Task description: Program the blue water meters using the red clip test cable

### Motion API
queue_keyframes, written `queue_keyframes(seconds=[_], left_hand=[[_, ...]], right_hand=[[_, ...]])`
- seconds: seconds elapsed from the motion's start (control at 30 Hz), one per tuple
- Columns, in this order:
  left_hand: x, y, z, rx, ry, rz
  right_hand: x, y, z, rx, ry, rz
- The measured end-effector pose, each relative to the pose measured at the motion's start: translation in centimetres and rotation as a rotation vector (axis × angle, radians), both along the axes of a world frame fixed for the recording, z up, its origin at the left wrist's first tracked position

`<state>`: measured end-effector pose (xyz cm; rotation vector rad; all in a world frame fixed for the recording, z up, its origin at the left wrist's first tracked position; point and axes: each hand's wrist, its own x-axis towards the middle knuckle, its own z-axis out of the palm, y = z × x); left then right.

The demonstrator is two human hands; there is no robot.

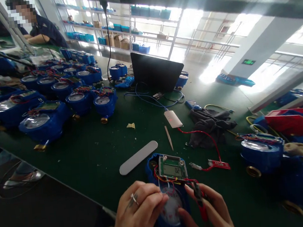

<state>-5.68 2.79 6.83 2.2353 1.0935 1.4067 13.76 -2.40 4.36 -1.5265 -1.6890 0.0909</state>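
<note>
as left hand (139, 214), right hand (213, 211) hold meter (173, 205), green mat (91, 151) stretches leftward.

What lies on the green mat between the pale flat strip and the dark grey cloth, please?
In the head view, a thin pale stick lies there, and a red wire runs beside the cloth.

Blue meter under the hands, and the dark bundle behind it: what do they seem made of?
Blue meter: glossy blue housing, painted metal or moulded plastic, unclear which; dial window clear and shiny, glass or plastic. Dark bundle: matte grey cloth, judging by its soft crumpled folds.
</note>
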Motion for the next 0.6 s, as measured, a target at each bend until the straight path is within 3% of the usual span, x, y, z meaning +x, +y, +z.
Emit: queue_keyframes(seconds=[0.13, 0.3, 0.5, 0.6], left_hand=[[-0.4, -0.4, 0.1, -0.003, 0.007, 0.005], [1.0, -1.0, 0.7, 0.022, 0.086, 0.059], [2.6, -0.1, 1.7, -0.001, 0.216, 0.126], [2.4, 0.0, 1.6, -0.003, 0.186, 0.113]], right_hand=[[-0.3, -0.1, 0.1, -0.037, -0.019, -0.020], [-0.2, -0.2, 0.2, -0.024, -0.004, -0.007], [0.4, -0.2, 0.5, -0.026, -0.077, 0.036], [0.3, -0.2, 0.7, -0.037, -0.067, 0.027]])
